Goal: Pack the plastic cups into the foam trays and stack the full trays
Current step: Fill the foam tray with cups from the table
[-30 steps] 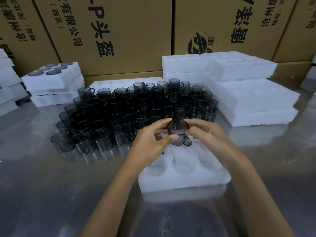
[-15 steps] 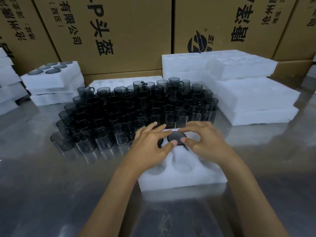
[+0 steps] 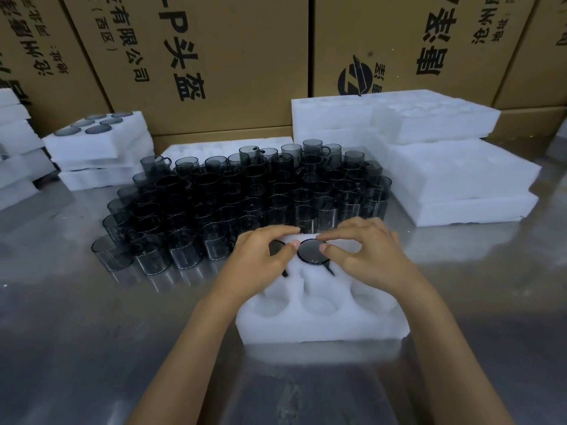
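Pressing cup (image 3: 312, 255) into foam tray (image 3: 322, 326) w/ both thumbs, left hand (image 3: 260, 259) & right hand (image 3: 368, 256) fingers spread, holding nothing; next calls for grabbing another cup.

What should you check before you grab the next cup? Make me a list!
1. Cup sunk into its hole in the near tray: ok, its flat dark face sits level with the foam.
2. Neighbour cup seated: cannot tell, the left hand covers most of it.
3. Right hand free: not ok, its thumb touches the cup.
4. Empty holes left in the tray: ok, the near row shows bare foam.
5. Loose cups within reach: ok, they stand just behind the tray.
6. Spare trays ready: ok, stacked at right.
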`<state>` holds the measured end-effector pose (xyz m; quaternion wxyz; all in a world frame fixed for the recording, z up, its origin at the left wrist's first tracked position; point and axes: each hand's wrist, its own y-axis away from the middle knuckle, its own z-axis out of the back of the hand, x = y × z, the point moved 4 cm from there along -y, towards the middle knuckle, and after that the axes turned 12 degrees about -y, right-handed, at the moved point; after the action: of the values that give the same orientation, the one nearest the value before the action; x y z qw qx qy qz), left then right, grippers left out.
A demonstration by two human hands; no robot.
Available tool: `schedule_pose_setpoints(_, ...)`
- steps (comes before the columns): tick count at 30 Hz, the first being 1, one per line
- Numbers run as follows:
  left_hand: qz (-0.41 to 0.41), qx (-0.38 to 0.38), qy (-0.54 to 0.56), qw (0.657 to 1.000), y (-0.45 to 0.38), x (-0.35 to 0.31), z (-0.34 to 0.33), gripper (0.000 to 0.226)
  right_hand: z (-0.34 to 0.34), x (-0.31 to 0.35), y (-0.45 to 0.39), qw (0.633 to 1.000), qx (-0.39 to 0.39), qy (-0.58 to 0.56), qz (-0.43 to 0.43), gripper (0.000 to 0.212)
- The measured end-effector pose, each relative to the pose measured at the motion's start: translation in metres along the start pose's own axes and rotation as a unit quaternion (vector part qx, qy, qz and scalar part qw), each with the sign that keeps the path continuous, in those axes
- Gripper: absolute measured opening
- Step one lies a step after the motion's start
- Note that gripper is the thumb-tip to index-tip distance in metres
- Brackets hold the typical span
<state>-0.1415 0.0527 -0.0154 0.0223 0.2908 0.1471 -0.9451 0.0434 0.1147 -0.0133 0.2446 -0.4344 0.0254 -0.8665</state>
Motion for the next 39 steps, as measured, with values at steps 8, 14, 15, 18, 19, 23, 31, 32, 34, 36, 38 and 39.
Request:
schedule_pose_setpoints(8, 0.036, -0.18, -0.132, 0.974, -0.073, 0.024, 0.041, 0.037, -0.002, -0.001, -0.004, 0.989, 0.018, -0.147, -0.016, 0.014)
schedule_pose_setpoints(14, 0.045, -0.05, -0.387, 0.92, -0.131, 0.052, 0.03, 0.049, 0.001, -0.005, -0.004, 0.987, -0.034, -0.153, -0.028, 0.008)
schedule_pose_setpoints(15, 0.039, -0.051, -0.389, 0.919, -0.134, 0.053, 0.027, 0.044, 0.006, -0.008, -0.005, 0.987, -0.065, -0.145, -0.039, 0.008)
schedule_pose_setpoints(18, 0.023, -0.071, -0.343, 0.936, -0.136, 0.05, 0.024, 0.026, 0.017, -0.025, -0.006, 0.957, -0.089, -0.253, -0.11, 0.015)
schedule_pose_setpoints(19, 0.025, -0.074, -0.31, 0.947, -0.134, 0.049, 0.024, 0.02, 0.016, -0.029, -0.006, 0.933, -0.078, -0.323, -0.141, 0.016)
schedule_pose_setpoints(23, 0.011, -0.096, -0.174, 0.98, -0.112, 0.033, 0.025, 0.007, 0.009, -0.04, -0.006, 0.863, -0.045, -0.458, -0.207, 0.013)
schedule_pose_setpoints(31, -0.087, -0.147, -0.006, 0.985, -0.04, -0.029, 0.028, 0.029, -0.005, -0.012, -0.008, 0.866, -0.093, -0.478, -0.114, 0.013)
schedule_pose_setpoints(32, -0.098, -0.133, 0.02, 0.986, -0.032, -0.037, 0.027, 0.038, -0.001, -0.006, -0.008, 0.875, -0.109, -0.465, -0.072, 0.012)
schedule_pose_setpoints(34, -0.102, -0.095, 0.072, 0.988, -0.019, -0.051, 0.022, 0.051, 0.008, 0.004, -0.004, 0.878, -0.098, -0.469, -0.01, 0.017)
schedule_pose_setpoints(36, -0.113, -0.067, 0.098, 0.986, -0.009, -0.06, 0.014, 0.06, 0.012, 0.009, 0.001, 0.867, -0.063, -0.494, 0.019, 0.023)
schedule_pose_setpoints(38, -0.134, -0.065, 0.098, 0.984, -0.002, -0.064, 0.005, 0.065, 0.015, 0.011, 0.004, 0.866, -0.047, -0.496, 0.04, 0.02)
schedule_pose_setpoints(39, -0.14, -0.069, 0.098, 0.983, 0.001, -0.065, 0.001, 0.066, 0.015, 0.011, 0.006, 0.866, -0.043, -0.496, 0.045, 0.018)
